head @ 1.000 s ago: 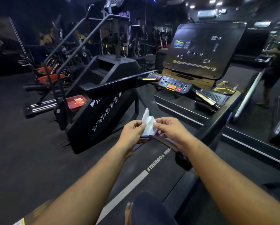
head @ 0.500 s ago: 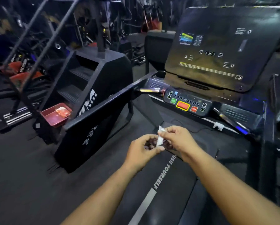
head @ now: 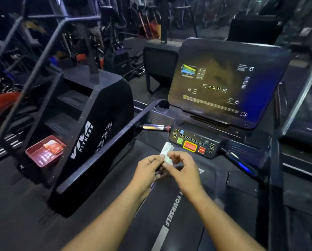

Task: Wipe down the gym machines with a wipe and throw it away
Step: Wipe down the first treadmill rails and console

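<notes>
A small white wipe [head: 167, 153] is pinched between my left hand [head: 148, 171] and my right hand [head: 183, 170], both held together over the treadmill belt [head: 171, 211]. The wipe is crumpled and sticks up above my fingertips. Just beyond it sits the treadmill's button panel [head: 193, 144] with green, red and orange keys, and above that the big dark console screen [head: 224, 82]. A chrome handle [head: 154, 127] juts from the left rail [head: 104, 151] of the treadmill.
A black stair-climber machine [head: 90, 124] stands left of the treadmill, with a red tray [head: 43, 153] holding a packet at its foot. Another treadmill [head: 303, 124] is on the right. Bikes and racks fill the dark background.
The view has moved closer to the treadmill console and turned right. My hands have kept the wipe between them and worked it from a spread sheet into a smaller wad.
</notes>
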`<state>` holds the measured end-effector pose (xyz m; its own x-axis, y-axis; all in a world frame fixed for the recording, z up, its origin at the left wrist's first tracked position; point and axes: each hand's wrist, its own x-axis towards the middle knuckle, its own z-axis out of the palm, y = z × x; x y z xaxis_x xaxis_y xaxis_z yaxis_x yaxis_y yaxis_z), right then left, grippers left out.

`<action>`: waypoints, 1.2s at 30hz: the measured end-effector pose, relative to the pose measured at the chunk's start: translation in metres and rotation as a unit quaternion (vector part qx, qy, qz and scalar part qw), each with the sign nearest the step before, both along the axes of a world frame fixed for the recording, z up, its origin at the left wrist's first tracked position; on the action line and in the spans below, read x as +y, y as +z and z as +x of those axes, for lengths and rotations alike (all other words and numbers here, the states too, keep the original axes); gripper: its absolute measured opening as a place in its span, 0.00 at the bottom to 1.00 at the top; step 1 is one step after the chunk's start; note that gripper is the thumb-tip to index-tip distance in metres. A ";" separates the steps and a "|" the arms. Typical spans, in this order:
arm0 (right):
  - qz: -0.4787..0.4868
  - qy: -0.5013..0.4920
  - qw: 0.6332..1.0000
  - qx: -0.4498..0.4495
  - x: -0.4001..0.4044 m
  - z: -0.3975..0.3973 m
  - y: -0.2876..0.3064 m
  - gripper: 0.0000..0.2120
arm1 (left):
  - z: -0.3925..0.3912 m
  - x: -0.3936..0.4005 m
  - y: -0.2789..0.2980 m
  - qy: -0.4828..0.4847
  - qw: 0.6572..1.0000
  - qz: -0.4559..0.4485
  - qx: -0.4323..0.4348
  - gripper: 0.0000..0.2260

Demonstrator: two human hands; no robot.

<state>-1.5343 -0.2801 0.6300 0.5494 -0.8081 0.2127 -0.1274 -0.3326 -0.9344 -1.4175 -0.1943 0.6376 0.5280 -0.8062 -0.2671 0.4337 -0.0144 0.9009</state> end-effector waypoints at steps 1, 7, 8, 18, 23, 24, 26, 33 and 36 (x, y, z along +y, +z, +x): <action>-0.014 -0.023 1.000 0.002 -0.008 0.006 0.001 0.11 | 0.006 -0.007 0.002 -0.005 1.000 0.004 -0.002 0.13; -0.035 -0.059 0.998 -0.008 -0.044 0.038 0.007 0.10 | 0.052 -0.054 0.009 -0.059 0.993 -0.001 -0.099 0.09; -0.028 -0.064 0.997 -0.015 -0.050 0.047 0.011 0.12 | 0.062 -0.067 0.011 -0.074 0.990 -0.006 -0.117 0.08; 0.253 -0.166 0.931 -0.203 -0.144 0.093 0.071 0.22 | 0.124 -0.197 0.063 -0.198 0.964 -0.045 -0.174 0.08; 0.208 -0.130 0.957 -0.157 -0.211 0.077 0.092 0.15 | 0.138 -0.272 0.076 -0.231 0.932 -0.075 -0.270 0.06; 0.203 -0.130 0.958 -0.157 -0.227 0.074 0.093 0.15 | 0.138 -0.288 0.079 -0.233 0.920 -0.081 -0.304 0.05; 0.186 -0.125 0.963 -0.147 -0.259 0.072 0.094 0.13 | 0.137 -0.320 0.087 -0.240 0.895 -0.100 -0.363 0.04; 0.051 -0.242 0.965 -0.093 -0.407 0.043 0.109 0.01 | 0.123 -0.452 0.108 -0.196 0.811 -0.082 -0.546 0.04; -0.104 -0.338 0.935 -0.019 -0.461 0.027 0.137 0.06 | 0.126 -0.499 0.125 -0.156 0.718 -0.100 -0.671 0.14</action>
<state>-1.5070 -0.7412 0.7673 -0.0824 -0.9066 0.4138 -0.3420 -0.3643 -0.8662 -1.2916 -0.6928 0.7630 -0.0124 -0.8927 0.4506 -0.8233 0.2648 0.5021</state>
